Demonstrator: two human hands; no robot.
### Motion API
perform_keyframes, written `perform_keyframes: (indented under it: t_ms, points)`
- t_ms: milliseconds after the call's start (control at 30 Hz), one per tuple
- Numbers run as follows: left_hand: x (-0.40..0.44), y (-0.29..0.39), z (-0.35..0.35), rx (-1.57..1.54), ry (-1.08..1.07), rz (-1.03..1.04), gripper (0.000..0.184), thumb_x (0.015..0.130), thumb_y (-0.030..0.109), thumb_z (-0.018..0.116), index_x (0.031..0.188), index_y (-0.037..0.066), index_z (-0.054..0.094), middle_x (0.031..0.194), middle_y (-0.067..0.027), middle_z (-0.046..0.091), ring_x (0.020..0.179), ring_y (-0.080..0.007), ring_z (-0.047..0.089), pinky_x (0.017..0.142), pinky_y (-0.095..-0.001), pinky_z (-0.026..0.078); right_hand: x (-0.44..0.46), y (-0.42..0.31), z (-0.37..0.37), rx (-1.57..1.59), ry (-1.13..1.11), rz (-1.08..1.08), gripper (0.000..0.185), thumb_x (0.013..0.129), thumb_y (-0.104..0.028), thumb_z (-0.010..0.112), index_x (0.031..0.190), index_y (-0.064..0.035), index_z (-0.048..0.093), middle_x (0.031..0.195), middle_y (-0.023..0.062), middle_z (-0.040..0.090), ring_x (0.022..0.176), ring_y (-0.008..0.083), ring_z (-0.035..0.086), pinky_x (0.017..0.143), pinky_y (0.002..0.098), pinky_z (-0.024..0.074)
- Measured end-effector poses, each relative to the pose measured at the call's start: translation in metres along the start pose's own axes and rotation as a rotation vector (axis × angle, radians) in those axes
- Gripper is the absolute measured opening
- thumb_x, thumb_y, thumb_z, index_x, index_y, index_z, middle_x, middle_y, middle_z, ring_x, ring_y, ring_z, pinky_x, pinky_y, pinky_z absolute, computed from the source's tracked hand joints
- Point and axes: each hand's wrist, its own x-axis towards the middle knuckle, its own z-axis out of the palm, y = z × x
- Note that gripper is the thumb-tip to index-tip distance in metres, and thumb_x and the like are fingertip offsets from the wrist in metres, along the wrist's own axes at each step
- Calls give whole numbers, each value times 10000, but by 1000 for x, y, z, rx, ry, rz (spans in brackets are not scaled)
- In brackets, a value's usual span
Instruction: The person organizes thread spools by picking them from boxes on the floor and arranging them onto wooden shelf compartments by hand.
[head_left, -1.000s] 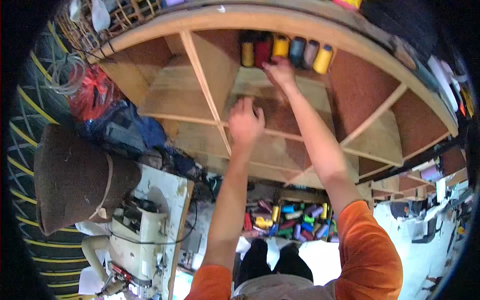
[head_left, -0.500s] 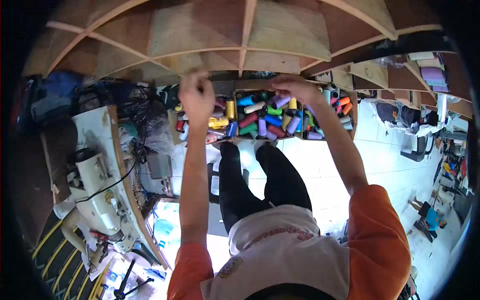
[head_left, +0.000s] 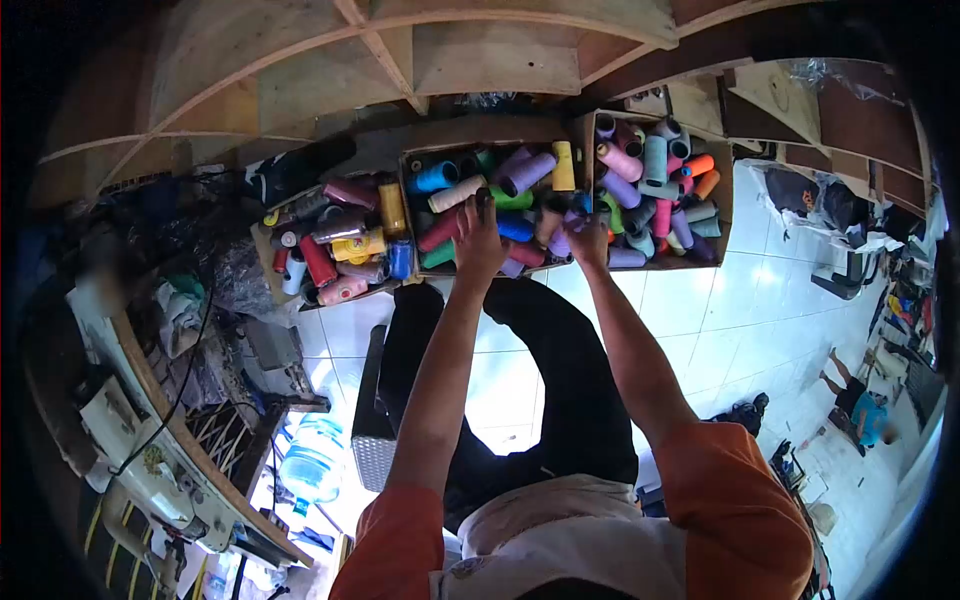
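My left hand [head_left: 481, 240] reaches into the middle cardboard box [head_left: 408, 180], its fingers apart and touching the thread spools. A dark red spool [head_left: 437, 231] lies just left of it, and a blue spool [head_left: 515, 229] to its right. My right hand [head_left: 587, 242] is at the same box's right side, close against a purple spool [head_left: 560, 243]. Its fingertips are partly hidden among the spools, so its grip does not show. Behind the hands lie a lilac spool [head_left: 528, 174] and an upright yellow spool [head_left: 563, 166].
More spools fill a right box [head_left: 725, 215] and a left box [head_left: 265, 250]. Wooden shelf compartments [head_left: 495, 60] overhang the boxes. At left stands a sewing machine [head_left: 135, 440]; a water bottle [head_left: 312, 460] is below. Another person [head_left: 868, 412] sits far right.
Both hands have come down from in front of the shelf into the middle box and closer together. My view has moved nearer to the boxes, and my legs are bent wider apart.
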Motion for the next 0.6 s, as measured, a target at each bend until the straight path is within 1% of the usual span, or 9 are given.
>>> perform_keyframes:
  t_ms: [67, 167, 200, 300, 333, 433, 467, 533, 600]
  points:
    - [8, -2, 9, 136, -70, 64, 648, 694, 189, 728, 1263, 96, 434, 1333, -180, 355, 1158, -389, 459, 882, -478, 480, -4, -7, 0, 74, 32, -35, 546, 688, -300, 732, 1058, 28, 500, 911, 233, 603, 867, 404, 592, 758, 468, 478]
    - [20, -26, 30, 99, -95, 161, 508, 717, 141, 705, 1174, 74, 494, 1348, -171, 348, 1106, -378, 505, 856, -459, 496, -13, -31, -23, 190, 139, -218, 522, 685, -278, 725, 1047, 19, 495, 944, 240, 581, 881, 418, 578, 752, 473, 479]
    - [19, -29, 31, 61, -73, 169, 466, 720, 122, 700, 1142, 68, 510, 1349, -171, 350, 1087, -374, 519, 846, -454, 500, -9, -34, -25, 123, 183, -349, 496, 675, -248, 718, 1048, -9, 495, 975, 234, 544, 859, 429, 569, 738, 480, 480]
    - [14, -34, 24, -29, -33, 170, 446, 704, 94, 714, 1108, 62, 527, 1285, -171, 425, 1048, -374, 543, 836, -447, 501, -6, -82, -64, 166, 23, -484, 494, 667, -224, 712, 1072, -39, 498, 978, 210, 517, 881, 424, 555, 747, 486, 475]
    - [11, -33, 19, -58, -23, 165, 457, 695, 90, 724, 1107, 61, 528, 1253, -171, 462, 1038, -375, 548, 835, -447, 499, 2, -90, -68, 134, -34, -569, 515, 644, -209, 718, 1092, -70, 505, 999, 175, 514, 956, 391, 539, 805, 465, 461]
    - [-1, -29, -10, -322, -167, 38, 482, 662, 88, 759, 1095, 59, 549, 1112, -169, 564, 1025, -369, 566, 852, -441, 488, 25, -119, -70, -120, -45, -882, 588, 604, -251, 724, 1133, -104, 511, 1076, 141, 487, 1019, 326, 506, 815, 449, 422]
    - [-7, -27, -19, -404, -157, 33, 494, 649, 81, 767, 1094, 53, 555, 1075, -158, 579, 1017, -351, 574, 856, -432, 486, 28, -127, -72, -257, -54, -932, 582, 586, -257, 717, 1121, -131, 523, 1082, 92, 500, 1049, 268, 497, 839, 425, 393]
    - [-14, -25, -29, -565, -155, 42, 518, 623, 67, 784, 1092, 42, 567, 1001, -137, 609, 1002, -314, 592, 863, -414, 480, 45, -126, -45, -409, -92, -1048, 571, 583, -245, 711, 1115, -141, 531, 1070, 66, 517, 1052, 248, 494, 831, 418, 394]
    - [-19, -25, -23, -1062, -205, -108, 503, 633, 77, 791, 1084, 30, 574, 990, -113, 604, 976, -254, 594, 858, -380, 486, 48, -132, -42, -616, -102, -1109, 489, 635, -228, 667, 1105, -164, 550, 1034, 20, 554, 1054, 200, 492, 824, 387, 400]
